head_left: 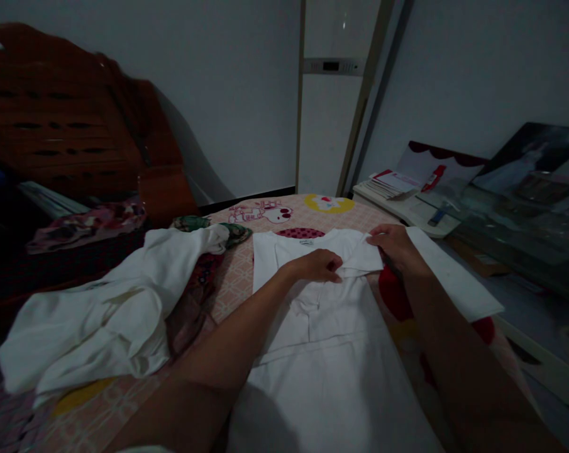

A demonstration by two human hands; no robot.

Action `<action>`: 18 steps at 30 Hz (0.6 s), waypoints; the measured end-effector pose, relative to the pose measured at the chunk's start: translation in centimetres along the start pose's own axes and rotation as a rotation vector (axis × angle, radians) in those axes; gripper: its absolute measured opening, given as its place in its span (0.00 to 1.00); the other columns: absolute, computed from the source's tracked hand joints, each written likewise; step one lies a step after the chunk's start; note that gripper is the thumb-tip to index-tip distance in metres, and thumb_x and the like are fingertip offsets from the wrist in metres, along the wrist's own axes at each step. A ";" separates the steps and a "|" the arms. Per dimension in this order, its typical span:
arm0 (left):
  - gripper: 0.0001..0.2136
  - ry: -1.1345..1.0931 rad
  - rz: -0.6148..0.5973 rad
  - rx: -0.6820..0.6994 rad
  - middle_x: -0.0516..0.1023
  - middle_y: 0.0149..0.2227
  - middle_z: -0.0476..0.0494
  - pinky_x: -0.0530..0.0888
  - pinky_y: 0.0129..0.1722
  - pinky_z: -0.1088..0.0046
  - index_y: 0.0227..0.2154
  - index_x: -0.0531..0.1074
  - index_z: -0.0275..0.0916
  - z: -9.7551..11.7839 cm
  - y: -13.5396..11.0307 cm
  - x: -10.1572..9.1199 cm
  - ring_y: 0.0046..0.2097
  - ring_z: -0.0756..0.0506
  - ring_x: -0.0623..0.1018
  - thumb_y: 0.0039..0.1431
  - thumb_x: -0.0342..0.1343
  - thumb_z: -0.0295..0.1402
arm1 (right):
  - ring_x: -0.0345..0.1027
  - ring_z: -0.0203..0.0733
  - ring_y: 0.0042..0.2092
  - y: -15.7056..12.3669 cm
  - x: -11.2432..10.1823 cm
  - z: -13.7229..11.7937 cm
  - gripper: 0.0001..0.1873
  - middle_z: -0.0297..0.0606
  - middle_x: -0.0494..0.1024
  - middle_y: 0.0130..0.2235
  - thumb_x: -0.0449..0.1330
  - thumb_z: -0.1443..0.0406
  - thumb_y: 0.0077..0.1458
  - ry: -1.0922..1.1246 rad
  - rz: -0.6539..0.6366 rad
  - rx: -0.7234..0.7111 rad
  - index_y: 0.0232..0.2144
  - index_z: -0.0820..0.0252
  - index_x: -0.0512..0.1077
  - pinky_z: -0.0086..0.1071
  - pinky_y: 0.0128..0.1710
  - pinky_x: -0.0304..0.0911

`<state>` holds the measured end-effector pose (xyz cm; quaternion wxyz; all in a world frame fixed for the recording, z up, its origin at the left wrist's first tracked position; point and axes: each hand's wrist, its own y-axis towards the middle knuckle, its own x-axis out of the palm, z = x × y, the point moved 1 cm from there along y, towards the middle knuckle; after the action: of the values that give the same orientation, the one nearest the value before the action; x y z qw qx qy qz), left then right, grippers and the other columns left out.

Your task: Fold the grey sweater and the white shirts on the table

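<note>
A white shirt (pixel 326 377) lies spread in front of me, its neckline at the far end and its lower part running toward me. My left hand (pixel 318 265) reaches across the chest of the shirt, fingers curled closed on the fabric by the folded sleeve. At the far right corner, my right hand (pixel 397 246) pinches the sleeve edge between thumb and fingers. Beside my right wrist lies a folded white cloth (pixel 454 277). Over on the left a rumpled white garment (pixel 109 308) sits in a loose heap.
A pink patterned cover (pixel 232 283) with cartoon prints lies under the shirt. A carved wooden bench (pixel 67 132) stands at the left. Against the back wall is a tall white cabinet-like unit (pixel 331 126). To the right, a glass-topped stand (pixel 501 220) holds papers and a framed picture.
</note>
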<state>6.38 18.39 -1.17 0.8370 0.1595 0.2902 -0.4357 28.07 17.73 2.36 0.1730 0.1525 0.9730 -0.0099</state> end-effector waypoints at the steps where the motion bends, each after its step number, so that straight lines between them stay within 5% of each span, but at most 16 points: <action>1: 0.14 -0.030 -0.006 0.003 0.66 0.22 0.54 0.63 0.28 0.78 0.22 0.66 0.36 0.1 -0.1 0.0 0.27 0.53 0.67 0.50 0.64 0.38 | 0.57 0.32 0.16 0.1 0.0 0.2 0.07 0.27 0.67 0.13 0.66 0.69 0.33 0.031 0.003 -0.004 0.21 0.62 0.72 0.25 0.16 0.50; 6: 0.20 -0.436 -0.083 -0.078 0.65 0.20 0.56 0.70 0.27 0.77 0.22 0.63 0.37 1.3 -1.1 -0.7 0.25 0.52 0.72 0.48 0.67 0.44 | 0.66 0.35 0.22 0.7 0.0 0.7 0.11 0.32 0.75 0.19 0.68 0.68 0.29 0.237 -0.022 -0.001 0.23 0.63 0.75 0.28 0.23 0.61; 12: 0.22 -0.704 -0.258 -0.129 0.77 0.24 0.48 0.77 0.28 0.73 0.31 0.70 0.35 2.4 -1.8 -0.9 0.29 0.44 0.82 0.43 0.71 0.46 | 0.69 0.35 0.26 -0.8 2.1 -0.1 0.17 0.32 0.78 0.25 0.69 0.66 0.34 0.480 -0.114 -0.083 0.33 0.62 0.77 0.29 0.28 0.65; 15: 0.21 -0.661 -0.326 -0.172 0.80 0.25 0.43 0.78 0.28 0.73 0.27 0.72 0.33 1.5 -2.6 -1.7 0.31 0.43 0.83 0.41 0.72 0.45 | 0.73 0.37 0.32 -2.5 4.5 -0.4 0.26 0.33 0.80 0.31 0.69 0.63 0.39 0.552 -0.331 -0.158 0.45 0.60 0.76 0.31 0.35 0.68; 18: 0.21 -0.556 -0.323 -0.301 0.82 0.27 0.39 0.78 0.29 0.73 0.26 0.75 0.33 -0.1 -3.7 -3.0 0.29 0.45 0.82 0.42 0.71 0.47 | 0.76 0.42 0.38 -3.2 5.8 -0.3 0.26 0.40 0.83 0.38 0.69 0.61 0.42 0.502 -0.529 -0.136 0.46 0.60 0.76 0.36 0.43 0.70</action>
<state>1.96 18.25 0.55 0.8185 -0.1381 0.1339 -0.5413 21.82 16.40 0.61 -0.0701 -0.1186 0.9893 0.0482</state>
